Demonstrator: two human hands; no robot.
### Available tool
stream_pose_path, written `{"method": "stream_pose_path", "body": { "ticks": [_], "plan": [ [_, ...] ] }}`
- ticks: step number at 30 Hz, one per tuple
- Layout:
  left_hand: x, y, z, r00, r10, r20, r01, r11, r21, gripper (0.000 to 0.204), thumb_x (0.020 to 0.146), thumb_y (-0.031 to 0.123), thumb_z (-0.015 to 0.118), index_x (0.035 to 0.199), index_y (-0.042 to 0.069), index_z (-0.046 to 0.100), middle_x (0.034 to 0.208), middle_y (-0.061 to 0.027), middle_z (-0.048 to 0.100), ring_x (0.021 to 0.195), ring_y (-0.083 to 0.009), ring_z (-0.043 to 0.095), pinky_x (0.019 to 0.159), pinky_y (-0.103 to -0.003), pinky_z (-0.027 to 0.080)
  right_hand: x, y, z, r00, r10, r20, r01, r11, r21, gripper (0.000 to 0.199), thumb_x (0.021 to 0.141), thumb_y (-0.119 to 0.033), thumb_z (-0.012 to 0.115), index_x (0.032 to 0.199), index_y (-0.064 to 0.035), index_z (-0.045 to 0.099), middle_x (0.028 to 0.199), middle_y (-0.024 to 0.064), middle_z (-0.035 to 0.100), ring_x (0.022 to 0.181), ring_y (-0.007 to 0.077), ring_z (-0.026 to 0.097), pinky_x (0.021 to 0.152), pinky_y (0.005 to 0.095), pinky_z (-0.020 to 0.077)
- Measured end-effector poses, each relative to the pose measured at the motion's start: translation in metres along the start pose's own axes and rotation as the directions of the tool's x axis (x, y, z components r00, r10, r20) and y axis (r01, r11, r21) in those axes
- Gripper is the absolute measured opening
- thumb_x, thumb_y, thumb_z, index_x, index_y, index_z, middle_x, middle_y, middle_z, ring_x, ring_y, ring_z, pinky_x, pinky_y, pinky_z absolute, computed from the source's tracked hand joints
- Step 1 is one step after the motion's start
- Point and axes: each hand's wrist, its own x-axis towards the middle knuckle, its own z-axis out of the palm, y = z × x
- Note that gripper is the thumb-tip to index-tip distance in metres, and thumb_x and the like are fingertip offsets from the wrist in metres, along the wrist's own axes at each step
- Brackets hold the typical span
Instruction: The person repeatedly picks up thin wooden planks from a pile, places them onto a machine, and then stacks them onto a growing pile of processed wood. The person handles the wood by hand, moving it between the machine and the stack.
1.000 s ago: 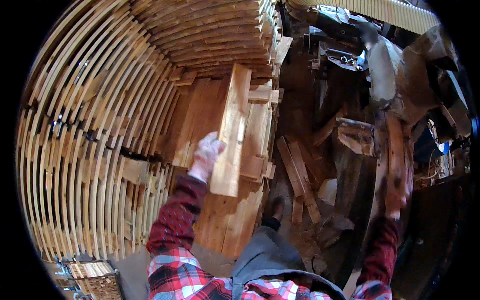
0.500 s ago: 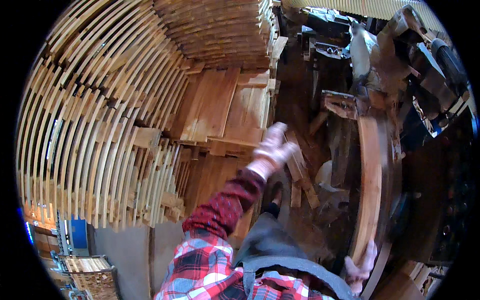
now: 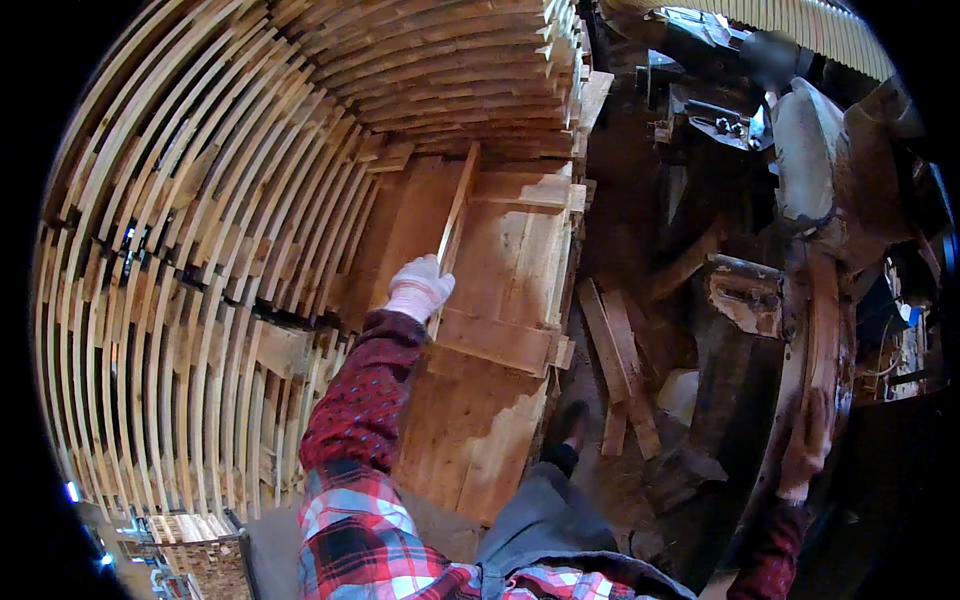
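Shirt [image 3: 362,512]: plaid; red, white, black, grey. Left oversleeve [image 3: 362,400]: dark red, small blue flecks, loosely gathered. Right oversleeve [image 3: 776,548]: dark red, partly in shade. Left cuff [image 3: 408,301]: pale, banded. Apron [image 3: 540,518]: grey, plain, upper edge curved. Legwear [image 3: 560,457]: black at ankle

Right hand [image 3: 806,440]: blurred; finger positions unreadable to us. Plank [image 3: 460,205]: lower part partly covered, for us, by the left hand [image 3: 418,286]. Slatted stack [image 3: 160,400]: cut off at the rounded rim. Co-worker's head [image 3: 770,60]: blurred. Bench items [image 3: 730,127]: too small for us to name. Wood bundle [image 3: 212,566]: cropped by the lower edge.
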Motion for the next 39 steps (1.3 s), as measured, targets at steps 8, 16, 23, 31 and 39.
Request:
{"method": "stream_pose_path", "body": {
  "ticks": [8, 16, 23, 31, 39],
  "plan": [
    [-0.227, 0.089, 0.049, 0.936, 0.098, -0.338, -0.351, 0.320, -0.880, 0.013, 0.097, 0.012, 0.058, 0.087, 0.005, 0.055, 0.088, -0.0087, 0.047, 0.083, -0.0302, 0.050, 0.082, -0.042, 0.050, 0.010, -0.139, 0.001, 0.950, 0.004, 0.313, -0.088, 0.963, 0.255, 0.084, 0.086, -0.040, 0.084, 0.153, -0.0017, 0.051, 0.147, 0.0205, 0.060, 0.135, 0.0351, 0.059, 0.113, 0.0400, 0.0488],
    [-0.400, 0.243, 0.022, 0.565, 0.813, -0.141, -0.360, 0.088, -0.929, 0.067, 0.101, 0.038, 0.067, 0.154, 0.004, 0.045, 0.154, -0.0215, 0.052, 0.146, -0.0328, 0.048, 0.120, -0.041, 0.037, -0.209, -0.140, -0.146, 0.975, -0.078, 0.210, 0.036, 0.980, 0.198, 0.099, 0.061, -0.020, 0.079, 0.153, -0.0047, 0.049, 0.136, 0.0294, 0.060, 0.121, 0.0510, 0.059, 0.106, 0.0553, 0.0494],
    [-0.098, 0.101, 0.060, 0.985, -0.020, -0.170, -0.051, 0.912, -0.407, 0.106, 0.089, 0.060, 0.066, 0.167, 0.008, 0.016, 0.173, -0.0203, 0.020, 0.156, -0.0434, 0.027, 0.125, -0.053, 0.029, -0.238, -0.145, -0.193, 0.808, 0.566, 0.163, -0.565, 0.823, -0.053, 0.082, 0.078, -0.012, 0.076, 0.154, -0.0041, 0.049, 0.156, 0.0226, 0.047, 0.146, 0.0433, 0.044, 0.127, 0.0489, 0.0286],
    [0.028, -0.034, 0.055, 0.975, -0.198, 0.099, 0.173, 0.961, 0.217, 0.080, 0.090, 0.054, 0.070, 0.151, 0.009, 0.047, 0.151, -0.0152, 0.055, 0.133, -0.0379, 0.059, 0.105, -0.057, 0.049, -0.050, -0.014, -0.033, 0.991, -0.136, 0.006, 0.136, 0.987, -0.080, 0.038, 0.096, 0.002, 0.061, 0.133, 0.0024, 0.068, 0.142, 0.0220, 0.064, 0.135, 0.0436, 0.056, 0.119, 0.0465, 0.0393],
    [-0.052, -0.111, 0.059, 0.735, 0.381, -0.561, -0.507, 0.858, -0.082, 0.011, 0.097, 0.015, 0.059, 0.093, 0.006, 0.065, 0.093, -0.0181, 0.065, 0.091, -0.0408, 0.065, 0.081, -0.049, 0.053, 0.051, -0.009, 0.046, 0.996, -0.076, -0.043, 0.057, 0.938, -0.341, 0.060, 0.096, -0.028, 0.073, 0.151, -0.0096, 0.056, 0.150, 0.0154, 0.059, 0.136, 0.0353, 0.057, 0.114, 0.0402, 0.0455]
  ]
}}
